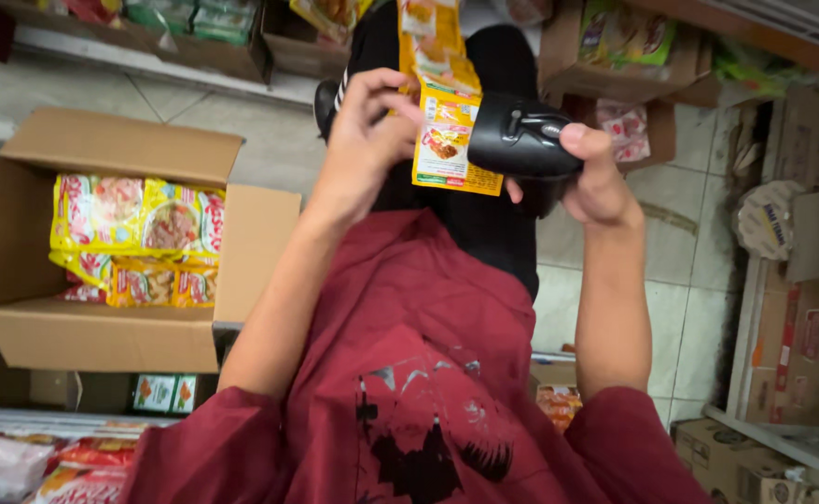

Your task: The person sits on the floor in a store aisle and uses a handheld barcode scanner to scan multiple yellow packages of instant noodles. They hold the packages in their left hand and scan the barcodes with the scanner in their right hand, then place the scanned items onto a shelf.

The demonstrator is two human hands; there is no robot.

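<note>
Pinching the yellow foil sachet strip (444, 140), left hand (365, 140) steadies it; right hand (596, 177) grips a black handheld scanner (521, 140) against it.

The person wore a dark red shirt (409, 373) with short sleeves that ended just above the elbows, leaving both forearms bare. The cloth lay in loose folds across the chest. On its front was a black and pale grey print (423, 429): jagged, brushy black shapes with small grey triangles and thin lines above them. Below the shirt were black trousers (484, 224). A black shoe (333, 101) bore white stripes on its side. No watch, ring or band showed on the left hand (367, 126) or the right hand (596, 177).
</note>
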